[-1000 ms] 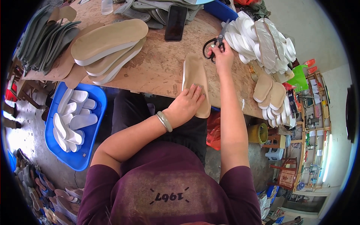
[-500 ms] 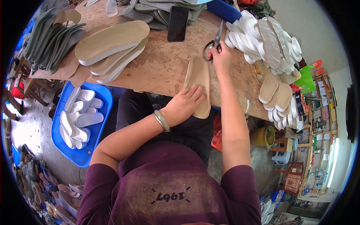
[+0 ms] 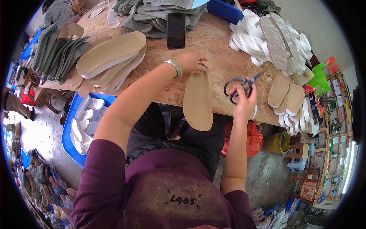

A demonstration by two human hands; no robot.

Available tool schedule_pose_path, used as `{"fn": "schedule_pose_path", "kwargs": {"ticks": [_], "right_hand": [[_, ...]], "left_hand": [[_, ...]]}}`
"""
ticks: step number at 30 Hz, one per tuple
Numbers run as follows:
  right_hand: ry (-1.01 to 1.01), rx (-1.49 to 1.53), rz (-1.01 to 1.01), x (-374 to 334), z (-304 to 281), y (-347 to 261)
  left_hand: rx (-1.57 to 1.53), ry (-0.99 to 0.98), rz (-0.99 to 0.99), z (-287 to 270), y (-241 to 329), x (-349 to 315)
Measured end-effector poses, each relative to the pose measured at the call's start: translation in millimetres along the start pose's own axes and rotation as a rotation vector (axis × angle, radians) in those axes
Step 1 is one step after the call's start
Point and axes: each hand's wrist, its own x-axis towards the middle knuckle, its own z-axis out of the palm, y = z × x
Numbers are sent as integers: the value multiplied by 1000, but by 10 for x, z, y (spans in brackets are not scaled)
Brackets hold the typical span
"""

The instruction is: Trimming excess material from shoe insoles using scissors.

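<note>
A tan shoe sole [image 3: 198, 101] lies in front of me, its near end jutting past the table edge over my lap. My left hand [image 3: 190, 62], with a pale bangle on the wrist, pinches the sole's far tip between thumb and fingers. To the right of the sole, just above the table, my right hand [image 3: 245, 100] grips a pair of black-handled scissors [image 3: 250, 82]. Their blades look closed and point to the far right, away from the sole.
Tan-topped white soles [image 3: 110, 53] are stacked at left beside grey pieces [image 3: 57, 51]. A phone [image 3: 176, 30] lies toward the back. White soles [image 3: 263, 36] and tan ones [image 3: 280, 91] are heaped at right. A blue basin [image 3: 70, 147] stands below the table at left.
My left hand has gone from the sole's near half to its far tip. The sole has slid slightly toward me. My right hand has brought the scissors nearer and rightward, turning their blades right.
</note>
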Motion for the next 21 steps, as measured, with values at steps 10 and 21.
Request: {"fn": "schedule_pose_path", "kwargs": {"ticks": [10, 21], "right_hand": [[168, 39, -16, -331, -399, 27], [46, 113, -79, 4, -133, -74]], "left_hand": [[-416, -123, -382, 281, -116, 119], [-603, 159, -586, 249, 216, -525]]}}
